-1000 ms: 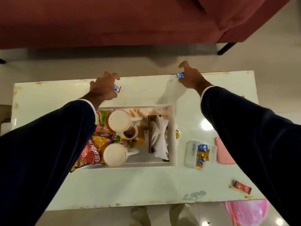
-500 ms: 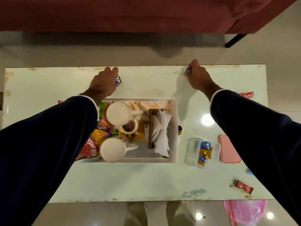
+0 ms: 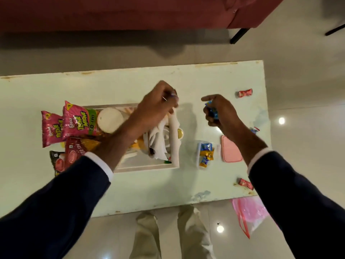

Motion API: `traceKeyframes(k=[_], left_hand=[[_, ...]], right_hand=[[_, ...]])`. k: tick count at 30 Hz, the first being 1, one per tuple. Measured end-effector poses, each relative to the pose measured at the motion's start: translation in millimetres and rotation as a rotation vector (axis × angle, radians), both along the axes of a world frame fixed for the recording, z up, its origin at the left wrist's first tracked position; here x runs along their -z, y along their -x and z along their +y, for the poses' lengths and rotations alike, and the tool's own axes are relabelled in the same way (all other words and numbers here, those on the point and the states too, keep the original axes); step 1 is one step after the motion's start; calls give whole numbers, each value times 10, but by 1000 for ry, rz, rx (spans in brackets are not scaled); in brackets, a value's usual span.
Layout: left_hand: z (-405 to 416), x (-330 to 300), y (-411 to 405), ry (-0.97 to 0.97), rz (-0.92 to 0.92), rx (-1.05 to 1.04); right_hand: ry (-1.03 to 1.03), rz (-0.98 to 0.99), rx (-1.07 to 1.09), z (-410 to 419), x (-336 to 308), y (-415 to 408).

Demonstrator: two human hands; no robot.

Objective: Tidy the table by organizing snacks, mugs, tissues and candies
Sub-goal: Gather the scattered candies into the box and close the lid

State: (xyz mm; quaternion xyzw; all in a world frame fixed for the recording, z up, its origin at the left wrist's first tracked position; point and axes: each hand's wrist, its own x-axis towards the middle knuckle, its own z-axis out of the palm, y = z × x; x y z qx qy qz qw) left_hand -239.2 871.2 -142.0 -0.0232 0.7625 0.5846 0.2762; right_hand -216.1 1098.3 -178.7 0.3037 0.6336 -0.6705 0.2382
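Near edge of table (image 3: 149, 187): one red candy (image 3: 245, 183) lay loose, well behind the right grip.

Clear container (image 3: 202, 153) sat open just below the right grip, holding a few blue and yellow candies; pink lid (image 3: 230, 151) flat beside it.

Right hand (image 3: 220, 114) clenched on a blue-wrapped candy (image 3: 211, 110), hovering above the container. Risk: a release this high could bounce the candy off the rim onto the table.

Left hand (image 3: 158, 107) pinched something small, probably another candy; blur made it hard to tell. Tissues (image 3: 158, 141) in the tray (image 3: 175, 146) lay directly under that grip; a slip would lose the piece among them.

Beyond the right grip, another red candy (image 3: 245, 92) waited.
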Motion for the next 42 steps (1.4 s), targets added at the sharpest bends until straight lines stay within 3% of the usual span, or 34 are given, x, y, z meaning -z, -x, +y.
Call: traceKeyframes(k=[2,5,8,11,17,23,28,33,42], left_hand=[[287,1,-297,-57,-72,83],[606,133,-719,10,-160,169],[772,307,-1085,105,-218,135],[886,464,-1385,200,-237,53],[1070,621,-1629,418,-67,49],[1141,602,-1735,414,28,113],[1144,584,-1814,390,41,154],[1371,596,-1941,327,5,362],[2059,745,-2034,423,104,535]], right_hand=[[3,-58,-11,100,-92,-340],[-31,-122,-19,167,-127,-778],[-93,-128,-46,207,-97,-1150],[-296,-93,-124,229,17,-1398],[-419,-43,-193,202,113,-1552],[-463,104,-243,227,-34,-1678],[-528,92,-170,476,-56,-2036],[-676,-24,-170,925,96,-2649],[-1000,-39,-419,1317,552,-3082]])
